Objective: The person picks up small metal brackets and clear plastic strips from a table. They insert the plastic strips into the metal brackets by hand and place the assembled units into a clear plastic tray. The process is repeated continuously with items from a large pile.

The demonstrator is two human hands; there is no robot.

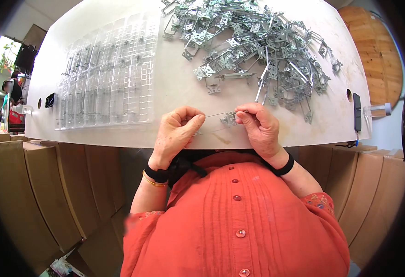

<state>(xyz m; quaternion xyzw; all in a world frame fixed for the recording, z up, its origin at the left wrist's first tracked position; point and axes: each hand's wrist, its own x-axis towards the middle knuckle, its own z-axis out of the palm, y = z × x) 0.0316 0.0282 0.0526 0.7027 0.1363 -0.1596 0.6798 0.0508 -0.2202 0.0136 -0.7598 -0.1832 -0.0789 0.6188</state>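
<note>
Close to the table's front edge, my left hand (178,131) is closed, thumb and forefinger pinching one end of a wire-and-bracket metal part (217,115). My right hand (260,128) pinches the other end, beside a small silver bracket plate (229,119). The thin wire runs level between both hands, a little above the tabletop. Fingertips hide where each end is gripped. Beyond my right hand lies a tangled heap of silver metal brackets and rods (258,46). A clear plastic tray (154,87) with long compartments lies beyond my left hand, small metal parts inside it.
The white table (175,83) has a curved near edge just in front of me. A dark bar-shaped object (357,112) sits at its right edge, and a clear bottle (380,110) is beyond it. Cardboard boxes (32,184) line both sides. A person (14,92) is at far left.
</note>
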